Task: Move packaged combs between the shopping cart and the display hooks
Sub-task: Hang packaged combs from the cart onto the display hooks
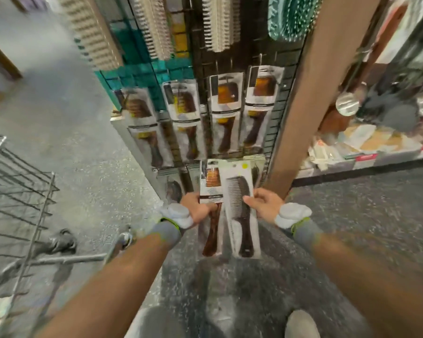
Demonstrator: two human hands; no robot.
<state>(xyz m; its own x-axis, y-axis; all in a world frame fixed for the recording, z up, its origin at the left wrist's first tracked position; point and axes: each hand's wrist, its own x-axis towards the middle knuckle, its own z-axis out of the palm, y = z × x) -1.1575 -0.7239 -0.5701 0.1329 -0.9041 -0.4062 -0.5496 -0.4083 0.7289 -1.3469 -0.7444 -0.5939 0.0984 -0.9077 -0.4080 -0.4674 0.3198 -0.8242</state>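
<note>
Two packs seem light, flat, slippery | left hand (pixel 197 211) grips brown comb pack (pixel 210 184) | right hand (pixel 264 206) pinches black comb pack (pixel 239 191) | better hold near card top

We see cream brushes (pixel 154 25) hanging beside a teal brush (pixel 291 18), a brown post (pixel 315 93) right of them, cluttered shelves (pixel 366 159) beyond it, and speckled grey floor (pixel 66 147) below.

Brown comb (pixel 211 235): reddish-brown handle, amber teeth, white card with a dark-brown band. Beside it, black comb (pixel 241 215) on white, yellow dot up top. Packs (pixel 226 113) hanging: amber and dark brown on white-grey cards. Grid (pixel 142 67) teal left, black right. Cream brushes (pixel 93 30), teal brush (pixel 291 18). Brown post (pixel 310 93). Grey speckled floor (pixel 83 154). Silver cart (pixel 22 191). White wristbands (pixel 178 213), grey cuffs (pixel 166 231) edged lime.
</note>
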